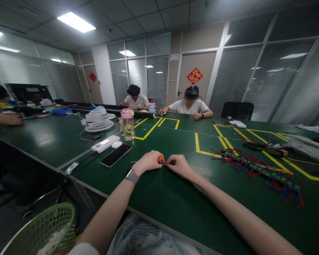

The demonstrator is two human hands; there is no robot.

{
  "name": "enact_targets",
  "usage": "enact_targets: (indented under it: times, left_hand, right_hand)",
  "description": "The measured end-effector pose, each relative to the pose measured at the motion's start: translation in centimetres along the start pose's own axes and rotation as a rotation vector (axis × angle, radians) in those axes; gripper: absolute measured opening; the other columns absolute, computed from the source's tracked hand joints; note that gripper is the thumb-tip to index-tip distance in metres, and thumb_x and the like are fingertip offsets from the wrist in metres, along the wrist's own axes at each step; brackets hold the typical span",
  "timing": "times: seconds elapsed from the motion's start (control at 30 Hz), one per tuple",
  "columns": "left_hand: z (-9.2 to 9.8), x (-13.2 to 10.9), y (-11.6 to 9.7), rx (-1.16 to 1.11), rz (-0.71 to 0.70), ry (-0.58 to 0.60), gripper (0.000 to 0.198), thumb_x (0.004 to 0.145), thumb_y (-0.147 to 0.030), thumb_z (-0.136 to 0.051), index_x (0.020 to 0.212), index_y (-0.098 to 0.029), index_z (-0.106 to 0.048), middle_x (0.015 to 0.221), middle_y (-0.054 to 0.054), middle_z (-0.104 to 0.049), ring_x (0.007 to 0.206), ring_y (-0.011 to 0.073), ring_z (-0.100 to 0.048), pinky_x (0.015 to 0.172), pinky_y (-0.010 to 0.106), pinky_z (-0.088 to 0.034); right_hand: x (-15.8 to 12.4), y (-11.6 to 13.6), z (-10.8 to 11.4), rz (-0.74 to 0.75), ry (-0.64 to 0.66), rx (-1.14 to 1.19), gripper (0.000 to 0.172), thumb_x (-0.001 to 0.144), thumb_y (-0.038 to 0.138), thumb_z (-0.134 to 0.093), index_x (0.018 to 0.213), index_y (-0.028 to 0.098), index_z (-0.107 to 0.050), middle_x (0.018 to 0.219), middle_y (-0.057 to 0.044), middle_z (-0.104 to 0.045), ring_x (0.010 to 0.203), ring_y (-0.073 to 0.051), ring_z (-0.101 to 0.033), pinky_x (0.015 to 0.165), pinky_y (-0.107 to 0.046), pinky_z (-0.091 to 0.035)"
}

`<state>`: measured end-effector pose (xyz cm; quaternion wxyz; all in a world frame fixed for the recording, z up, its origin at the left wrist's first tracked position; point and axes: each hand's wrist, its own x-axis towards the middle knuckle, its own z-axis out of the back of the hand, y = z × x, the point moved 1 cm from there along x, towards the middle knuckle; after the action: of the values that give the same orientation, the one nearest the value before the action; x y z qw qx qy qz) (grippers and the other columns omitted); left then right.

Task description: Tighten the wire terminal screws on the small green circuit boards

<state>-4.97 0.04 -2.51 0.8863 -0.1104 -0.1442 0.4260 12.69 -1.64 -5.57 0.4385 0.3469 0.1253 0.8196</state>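
My left hand (149, 161), with a watch on its wrist, is closed around a small orange piece (160, 159); most of it is hidden by the fingers. Opposite it, a little to the right, my right hand (180, 165) pinches a small dark piece (173, 162) between thumb and fingers. A thin greyish bit (164, 164) shows in the narrow gap between the fingertips, too small to name. Both hands are low over the green table (159, 202). A thin pale rod or wire (133, 162) sticks out left of my left hand.
Left of my hands lie a phone (116, 155), a white power strip (105, 143) and a pink-lidded bottle (127, 125). Small white fans (99, 124) stand behind. To the right, a row of green boards with red and blue wires (260, 169) lies near pliers (266, 148). Several people sit around.
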Motion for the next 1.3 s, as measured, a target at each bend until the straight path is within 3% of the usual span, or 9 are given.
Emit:
enact_targets:
  times: [0.27,0.43,0.53,0.73,0.87,1.0,1.1,1.2,1.3]
  left_hand:
    - [0.0,-0.1,-0.4,0.060,0.022,-0.013,0.024,0.067,-0.024,-0.060,0.090,-0.026,-0.067,0.095,0.003,-0.065,0.086,0.0210,-0.060,0.069,0.027,-0.043]
    - [0.5,-0.3,-0.4,0.057,0.013,0.001,0.031,0.067,-0.029,-0.063,0.099,-0.027,-0.066,0.101,0.002,-0.062,0.092,0.0212,-0.059,0.073,0.027,-0.044]
    - [1.3,-0.5,-0.4,-0.036,-0.020,-0.087,0.038,0.068,-0.037,-0.064,0.105,-0.028,-0.065,0.103,0.002,-0.060,0.093,0.0204,-0.058,0.078,0.027,-0.045]
    - [2.6,-0.7,-0.5,-0.200,-0.026,-0.376,0.027,0.079,-0.037,-0.056,0.099,-0.024,-0.066,0.098,0.003,-0.061,0.088,0.0166,-0.058,0.083,0.028,-0.044]
    - [2.9,-0.7,-0.4,-0.200,-0.022,-0.479,0.023,0.079,-0.034,-0.056,0.095,-0.023,-0.067,0.093,0.003,-0.061,0.085,0.0162,-0.058,0.081,0.029,-0.045]
    - [2.8,-0.7,-0.3,-0.202,-0.019,-0.510,0.022,0.078,-0.033,-0.057,0.094,-0.023,-0.068,0.091,0.003,-0.062,0.081,0.0156,-0.059,0.079,0.029,-0.046]
    - [2.6,-0.7,-0.3,-0.201,-0.011,-0.510,0.022,0.079,-0.034,-0.056,0.094,-0.023,-0.068,0.091,0.003,-0.062,0.081,0.0155,-0.059,0.078,0.028,-0.046]
    - [2.7,-0.7,-0.3,-0.192,0.002,-0.494,0.023,0.080,-0.035,-0.055,0.095,-0.023,-0.067,0.092,0.003,-0.062,0.082,0.0157,-0.058,0.079,0.029,-0.046]
    - [2.8,-0.8,-0.5,-0.200,0.008,-0.467,0.024,0.080,-0.037,-0.055,0.096,-0.023,-0.067,0.093,0.003,-0.061,0.082,0.0155,-0.058,0.079,0.029,-0.046]
  right_hand:
    - [0.1,2.1,1.3,0.243,0.069,-0.175,0.016,0.070,0.004,-0.056,0.066,0.017,-0.066,0.079,-0.007,-0.066,0.081,-0.019,-0.059,0.074,-0.029,-0.045]
    - [-0.5,0.9,0.9,-0.092,-0.127,0.115,0.009,0.072,0.015,-0.059,0.068,0.017,-0.067,0.074,-0.004,-0.068,0.073,-0.018,-0.061,0.073,-0.030,-0.046]
    - [-0.8,0.2,0.5,-0.266,-0.144,0.330,0.014,0.072,0.026,-0.061,0.072,0.015,-0.069,0.074,-0.005,-0.069,0.072,-0.018,-0.062,0.069,-0.029,-0.047]
    - [-0.6,0.1,0.2,-0.329,-0.132,0.509,0.023,0.069,0.034,-0.065,0.074,0.012,-0.070,0.072,-0.007,-0.069,0.067,-0.018,-0.062,0.062,-0.028,-0.047]
    - [-0.6,0.0,-0.2,-0.323,-0.106,0.534,0.023,0.069,0.034,-0.065,0.074,0.012,-0.069,0.072,-0.007,-0.069,0.067,-0.018,-0.063,0.062,-0.027,-0.048]
    - [-0.5,0.4,-0.3,-0.238,-0.082,0.430,0.017,0.073,0.028,-0.061,0.074,0.013,-0.068,0.074,-0.006,-0.069,0.069,-0.018,-0.063,0.066,-0.028,-0.049]
    - [-1.6,1.6,0.5,-0.048,-0.078,0.210,0.008,0.073,0.018,-0.058,0.069,0.016,-0.065,0.075,-0.005,-0.067,0.072,-0.018,-0.062,0.072,-0.031,-0.048]
    - [-4.9,3.0,2.4,0.161,0.011,0.076,0.008,0.075,0.015,-0.057,0.073,0.019,-0.064,0.077,-0.004,-0.066,0.080,-0.018,-0.060,0.073,-0.031,-0.048]
    - [-10.5,3.0,5.3,0.196,0.052,0.047,0.011,0.080,0.015,-0.054,0.078,0.022,-0.063,0.079,-0.004,-0.066,0.079,-0.017,-0.060,0.071,-0.029,-0.050]
